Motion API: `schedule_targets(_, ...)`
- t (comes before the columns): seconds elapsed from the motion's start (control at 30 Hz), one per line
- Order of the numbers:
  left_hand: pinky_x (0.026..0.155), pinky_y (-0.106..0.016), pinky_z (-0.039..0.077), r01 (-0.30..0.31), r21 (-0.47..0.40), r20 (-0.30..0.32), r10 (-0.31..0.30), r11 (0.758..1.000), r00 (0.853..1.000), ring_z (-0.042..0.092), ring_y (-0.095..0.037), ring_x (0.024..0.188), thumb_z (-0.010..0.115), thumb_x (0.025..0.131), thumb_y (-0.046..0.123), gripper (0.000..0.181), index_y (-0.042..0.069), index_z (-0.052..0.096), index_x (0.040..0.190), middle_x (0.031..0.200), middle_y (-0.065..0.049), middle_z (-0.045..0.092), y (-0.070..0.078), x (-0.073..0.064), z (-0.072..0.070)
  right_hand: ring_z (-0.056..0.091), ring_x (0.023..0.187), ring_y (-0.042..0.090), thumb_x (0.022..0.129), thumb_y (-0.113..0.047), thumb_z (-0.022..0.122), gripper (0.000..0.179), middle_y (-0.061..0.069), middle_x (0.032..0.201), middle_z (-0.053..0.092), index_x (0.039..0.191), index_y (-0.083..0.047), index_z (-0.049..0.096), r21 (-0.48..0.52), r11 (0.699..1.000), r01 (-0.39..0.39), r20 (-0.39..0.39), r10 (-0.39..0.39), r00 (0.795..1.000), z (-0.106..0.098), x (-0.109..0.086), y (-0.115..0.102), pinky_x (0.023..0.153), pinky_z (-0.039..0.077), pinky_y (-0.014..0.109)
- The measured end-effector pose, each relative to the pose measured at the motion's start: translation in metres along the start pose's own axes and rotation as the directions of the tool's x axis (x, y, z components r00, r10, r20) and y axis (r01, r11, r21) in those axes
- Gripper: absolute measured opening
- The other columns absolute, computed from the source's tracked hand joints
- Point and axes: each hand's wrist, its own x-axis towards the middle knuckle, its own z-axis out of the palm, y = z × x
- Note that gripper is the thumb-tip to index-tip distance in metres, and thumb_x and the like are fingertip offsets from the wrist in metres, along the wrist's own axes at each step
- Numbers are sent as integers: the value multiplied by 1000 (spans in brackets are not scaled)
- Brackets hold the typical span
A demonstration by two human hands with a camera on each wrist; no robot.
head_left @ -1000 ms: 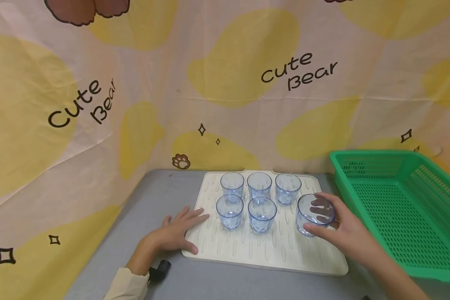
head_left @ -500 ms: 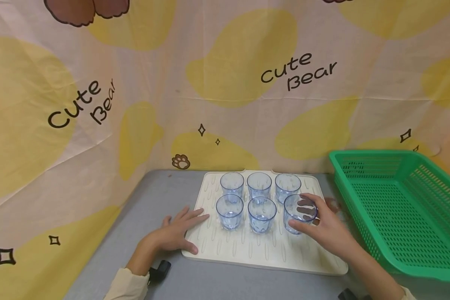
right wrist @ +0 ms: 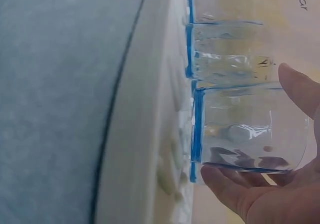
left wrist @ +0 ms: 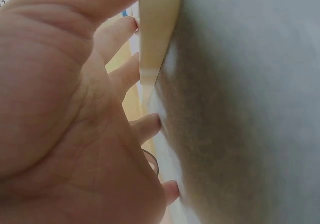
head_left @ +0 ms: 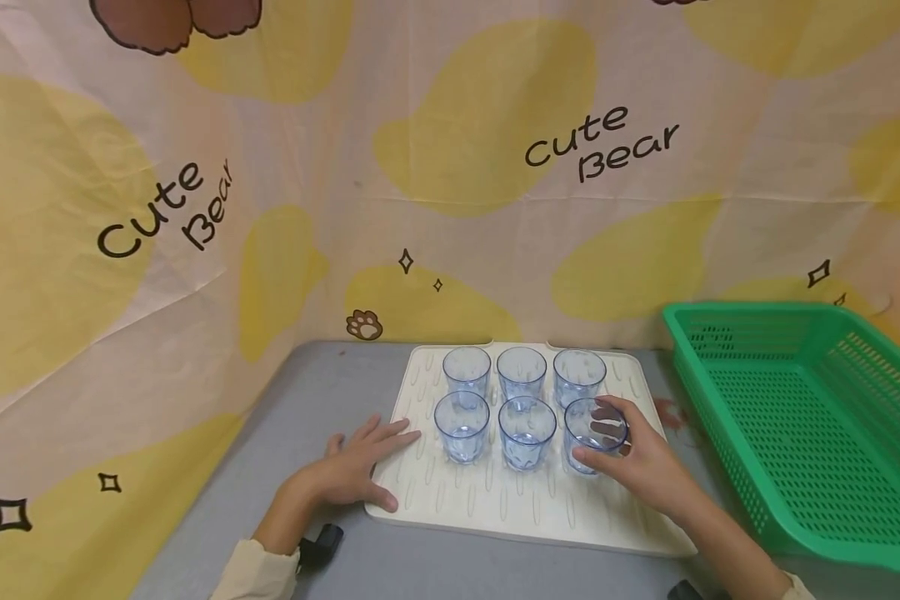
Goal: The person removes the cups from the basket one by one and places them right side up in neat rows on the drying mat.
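My right hand grips a clear bluish drinking glass at the right end of the front row, thumb on the near side and fingers round the far side. In the right wrist view, this glass has its thick blue base close against the cream ridged drying mat. Two more glasses, a left one and a middle one, stand upright in that row. My left hand rests spread at the mat's left edge, its thumb at the near corner.
Behind stand three matching glasses in a row: left, middle and right. A green plastic basket is right of the mat on the grey table. A printed cloth hangs along the back and left.
My right hand has carried its glass leftward from the mat's right side, bringing it close beside the middle front glass. The left hand has stayed in place.
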Motion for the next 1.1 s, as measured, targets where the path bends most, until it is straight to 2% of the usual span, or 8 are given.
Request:
schedule_targets(0.13,107,-82,2,2,-6,-3,-2,1000,1000,6,-43,154,84,66,48,98,32,39,152,166,0,27,1,-1,0,59,122,34,82,-30,82,81,21,135,58,144,-3,38,-7,1000,20,-7,-20,1000,2,1,2,99,51,38)
schedule_targets(0.33,107,-82,2,1,1,-5,-1,1000,1000,6,-43,154,84,67,49,98,32,39,153,166,0,26,0,0,0,60,121,33,80,-30,83,81,20,134,59,144,-5,40,-25,999,28,-21,-29,999,3,1,4,94,51,26)
schedule_targets(0.5,107,-81,3,-4,2,-7,4,1000,1000,6,-43,154,84,67,48,98,32,39,152,166,0,27,0,0,0,60,121,33,81,-30,83,82,20,135,58,145,-5,38,-4,1000,22,-7,-22,1000,5,1,5,95,52,29)
schedule_targets(0.87,107,-81,3,-15,1,-4,15,1000,1000,6,-43,154,84,67,48,99,31,38,153,166,0,26,-1,0,0,62,119,35,80,-29,83,82,22,133,58,144,-4,38,-5,1000,20,-5,-20,1000,6,-1,4,91,53,25)
schedule_targets(1.1,107,-81,3,-18,2,-5,18,1000,1000,6,-44,154,84,67,49,98,31,39,153,166,0,27,-1,0,0,61,120,35,80,-29,83,82,22,133,58,144,-4,38,-14,1000,22,-9,-22,1000,4,0,5,96,53,38)
